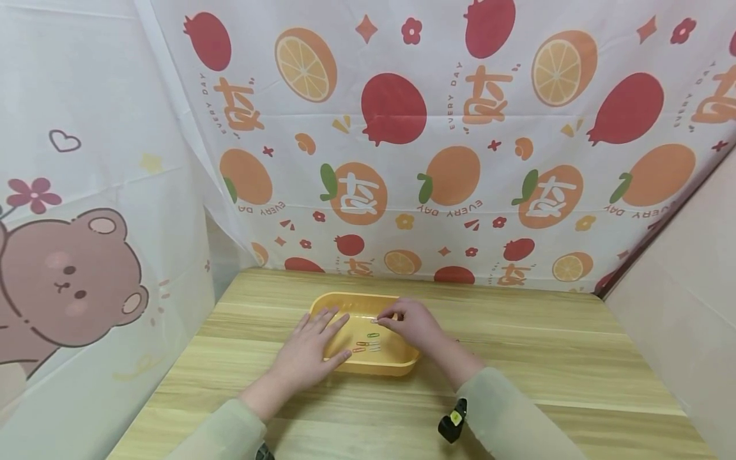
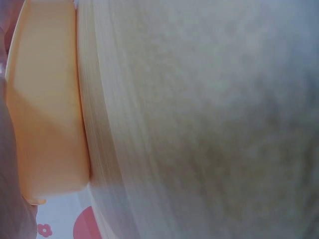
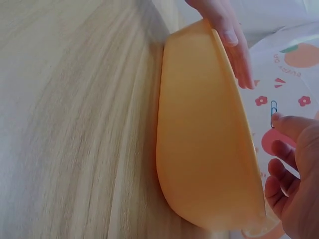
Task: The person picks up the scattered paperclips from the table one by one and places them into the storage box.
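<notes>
A yellow plastic tray [image 1: 374,368] stands on the table, with several coloured paper clips [image 1: 373,335] lying loose on its floor, among them green, red and white ones. Across the tray's left side lies my left hand [image 1: 307,350], its fingers spread over the rim and inside. My right hand [image 1: 415,326] is above the tray's right part and pinches a blue paper clip [image 3: 273,107] between thumb and finger. In the right wrist view that clip points up past the fingertips, while the other fingers [image 3: 282,179] curl inward below.
Light wood table [image 1: 546,358] surrounds the tray. A white curtain with fruit prints [image 1: 393,108] hangs behind it, and another with a bear print [image 1: 75,281] hangs at the left. A pale panel [image 1: 684,287] borders the right side.
</notes>
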